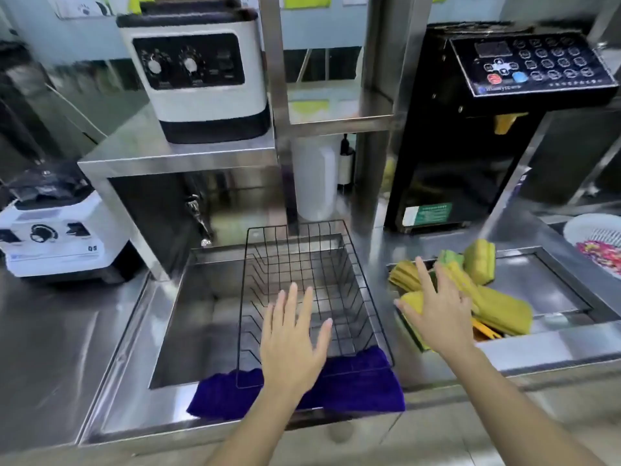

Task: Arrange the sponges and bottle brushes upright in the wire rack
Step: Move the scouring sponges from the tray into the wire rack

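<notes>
A black wire rack (361,264) sits across the left sink with nothing in it. My left hand (293,341) hovers flat over its near end, fingers spread, holding nothing. In the right sink lies a pile of yellow and green sponges (484,260) with yellow cloths (504,314). My right hand (437,314) is spread over the left part of that pile, its thumb at a yellow sponge (414,300), with no grip that I can see. An orange piece (482,327), perhaps a brush handle, shows under the cloths.
A purple towel (356,385) hangs over the sink's front edge under the rack. A white blender (57,230) stands at left, a white machine (201,82) on a steel shelf, a black dispenser (487,129) behind the right sink, and a white basket (598,237) at far right.
</notes>
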{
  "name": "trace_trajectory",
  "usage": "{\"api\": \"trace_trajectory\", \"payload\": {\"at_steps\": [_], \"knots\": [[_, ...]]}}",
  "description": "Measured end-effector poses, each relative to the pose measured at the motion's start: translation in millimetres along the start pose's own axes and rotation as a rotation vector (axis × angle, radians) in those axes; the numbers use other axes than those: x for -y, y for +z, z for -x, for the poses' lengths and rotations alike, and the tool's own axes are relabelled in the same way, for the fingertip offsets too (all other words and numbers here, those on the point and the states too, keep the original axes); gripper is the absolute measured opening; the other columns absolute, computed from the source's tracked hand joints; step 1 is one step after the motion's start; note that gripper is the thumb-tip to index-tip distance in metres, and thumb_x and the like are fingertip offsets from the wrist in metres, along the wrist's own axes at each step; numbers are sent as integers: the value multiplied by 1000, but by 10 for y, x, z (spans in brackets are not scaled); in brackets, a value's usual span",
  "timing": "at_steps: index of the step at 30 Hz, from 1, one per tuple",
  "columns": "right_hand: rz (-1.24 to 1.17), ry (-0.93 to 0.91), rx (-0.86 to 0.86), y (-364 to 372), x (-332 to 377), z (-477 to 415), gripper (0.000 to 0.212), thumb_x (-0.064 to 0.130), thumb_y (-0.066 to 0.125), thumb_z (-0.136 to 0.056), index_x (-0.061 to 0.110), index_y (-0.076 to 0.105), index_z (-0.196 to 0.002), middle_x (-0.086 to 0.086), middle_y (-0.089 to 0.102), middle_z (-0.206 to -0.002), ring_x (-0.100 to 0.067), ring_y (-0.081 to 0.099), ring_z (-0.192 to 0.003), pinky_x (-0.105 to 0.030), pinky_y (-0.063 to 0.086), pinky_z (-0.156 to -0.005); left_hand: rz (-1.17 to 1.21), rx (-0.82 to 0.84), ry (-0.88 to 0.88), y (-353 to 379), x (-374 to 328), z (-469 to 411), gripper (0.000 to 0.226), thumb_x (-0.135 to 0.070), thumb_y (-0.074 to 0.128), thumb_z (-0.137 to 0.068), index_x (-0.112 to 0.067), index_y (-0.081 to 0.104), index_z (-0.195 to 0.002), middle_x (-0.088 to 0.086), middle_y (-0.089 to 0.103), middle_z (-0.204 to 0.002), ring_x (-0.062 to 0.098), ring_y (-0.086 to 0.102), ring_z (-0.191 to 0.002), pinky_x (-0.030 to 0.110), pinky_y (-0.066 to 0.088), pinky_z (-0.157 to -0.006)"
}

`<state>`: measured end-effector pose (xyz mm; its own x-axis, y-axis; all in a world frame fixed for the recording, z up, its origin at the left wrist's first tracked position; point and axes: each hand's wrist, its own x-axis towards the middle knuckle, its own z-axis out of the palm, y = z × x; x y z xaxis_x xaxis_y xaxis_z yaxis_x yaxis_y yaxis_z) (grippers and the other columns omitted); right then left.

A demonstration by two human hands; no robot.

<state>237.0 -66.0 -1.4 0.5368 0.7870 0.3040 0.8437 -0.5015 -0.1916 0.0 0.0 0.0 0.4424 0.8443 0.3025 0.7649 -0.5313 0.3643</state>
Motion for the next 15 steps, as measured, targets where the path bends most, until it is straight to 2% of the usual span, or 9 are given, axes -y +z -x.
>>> {"api": "trace_trajectory", "payload": {"at_steps": [3, 9, 12, 15], "knots": [[26, 65, 132, 165, -98, 144, 85, 59, 53, -81, 28, 11, -148, -16, 34, -150, -30, 37, -135, -47, 37, -98, -57, 46, 17, 105, 50, 179, 62, -54, 29, -92, -18, 42, -141, 10, 41, -146, 28, 35, -136, 45, 26, -111], [160, 88, 314, 365, -238, 279, 78, 57, 52, -82, 23, 19, -144, -11, 33, -150, -29, 35, -134, -45, 35, -103, -170, 65, 117, 278, 217, 461, 58, -49, 34, -91, -11, 60, -125, 11, 60, -129, 27, 55, -120, 47, 43, -101], [178, 134, 368, 346, -238, 266, 76, 46, 58, -83, 23, 18, -143, -9, 32, -150, -30, 35, -134, -49, 36, -101, -191, 60, 125, 319, 291, 518, 55, -49, 35, -91, -7, 67, -108, 9, 71, -101, 26, 65, -94, 42, 51, -87], [154, 194, 386, 252, -169, 212, 74, 28, 62, -80, 14, 21, -139, -15, 41, -138, -36, 44, -123, -50, 43, -94, -256, 18, 174, 338, 360, 529, 51, -47, 38, -91, -6, 68, -86, 5, 65, -69, 25, 61, -65, 39, 52, -67]]}}
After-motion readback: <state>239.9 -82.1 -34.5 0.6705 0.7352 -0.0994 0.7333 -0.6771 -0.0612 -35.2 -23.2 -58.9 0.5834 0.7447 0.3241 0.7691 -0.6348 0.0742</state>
